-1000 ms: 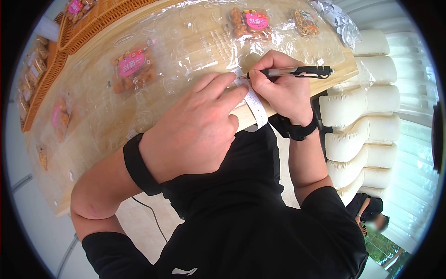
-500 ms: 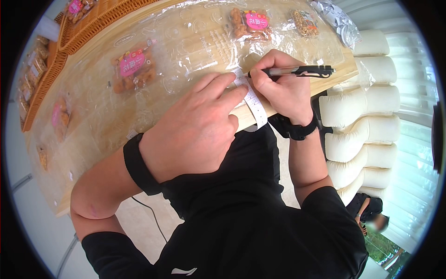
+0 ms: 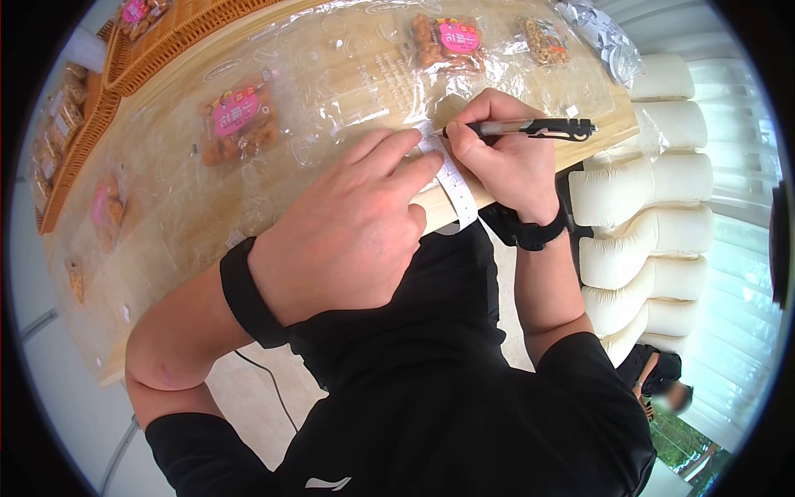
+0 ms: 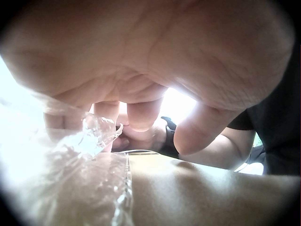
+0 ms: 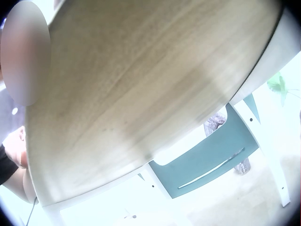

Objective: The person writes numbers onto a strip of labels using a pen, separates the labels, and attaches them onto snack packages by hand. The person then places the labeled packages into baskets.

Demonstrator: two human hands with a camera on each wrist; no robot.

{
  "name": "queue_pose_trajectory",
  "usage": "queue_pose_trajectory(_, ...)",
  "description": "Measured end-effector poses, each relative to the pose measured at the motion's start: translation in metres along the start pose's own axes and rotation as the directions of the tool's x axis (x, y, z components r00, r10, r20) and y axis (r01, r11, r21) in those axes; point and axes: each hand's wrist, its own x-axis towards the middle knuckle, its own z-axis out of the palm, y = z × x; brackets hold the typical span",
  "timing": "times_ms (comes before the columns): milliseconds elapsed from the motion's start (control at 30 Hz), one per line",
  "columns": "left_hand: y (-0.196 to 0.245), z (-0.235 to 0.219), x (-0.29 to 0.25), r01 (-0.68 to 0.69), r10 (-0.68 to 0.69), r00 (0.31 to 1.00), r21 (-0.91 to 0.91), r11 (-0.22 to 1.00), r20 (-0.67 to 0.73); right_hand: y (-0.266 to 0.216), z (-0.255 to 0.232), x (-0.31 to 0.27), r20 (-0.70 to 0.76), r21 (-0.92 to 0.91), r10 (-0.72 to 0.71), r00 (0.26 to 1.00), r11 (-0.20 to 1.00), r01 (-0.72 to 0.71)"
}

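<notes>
My right hand pinches a black-and-clear pen, its tip at the upper part of a narrow white paper strip. The strip, printed with small marks, hangs over the table's near edge. Back upward, my left hand lies with its index and middle fingers reaching straight onto the strip's left side. In the left wrist view, its palm and fingers arch above the tabletop beside crumpled clear plastic. The right wrist view shows no pen.
Clear plastic covers much of the wooden table. Pink-labelled snack packs and a smaller nut-like pack lie on it. Wicker baskets stand at the far left. Cream cushioned seating is at the right, with another person beyond.
The pen has shifted slightly to the right at the strip, with small movement of my right fingers. My left hand has stayed in place.
</notes>
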Motion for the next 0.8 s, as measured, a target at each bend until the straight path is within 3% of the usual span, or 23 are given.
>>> queue_pose_trajectory(167,0.000,0.001,0.001,-0.018,0.019,1.000,0.036,0.999,-0.015,0.004,-0.005,-0.002,-0.044,0.141,0.008,0.999,0.990,-0.002)
queue_pose_trajectory(233,0.000,-0.001,0.002,-0.024,0.024,1.000,0.052,0.998,0.000,0.004,-0.008,-0.002,-0.048,0.331,0.096,0.994,0.941,-0.075)
queue_pose_trajectory(400,0.003,-0.004,0.007,-0.005,0.003,1.000,0.078,0.997,0.026,0.004,-0.005,-0.005,-0.118,0.401,0.142,0.983,0.912,-0.084)
queue_pose_trajectory(667,0.006,-0.008,0.009,-0.042,0.037,0.998,0.121,0.992,0.049,0.013,-0.005,-0.015,-0.343,0.293,-0.042,0.938,0.945,0.149)
queue_pose_trajectory(733,0.004,-0.007,0.008,-0.057,0.052,0.998,0.136,0.989,0.035,-0.004,-0.016,-0.022,-0.374,0.112,-0.246,0.894,0.945,0.307)
queue_pose_trajectory(800,0.004,-0.006,0.006,-0.071,0.066,0.997,0.113,0.991,0.040,-0.025,-0.032,-0.030,-0.345,-0.043,-0.367,0.864,0.926,0.376)
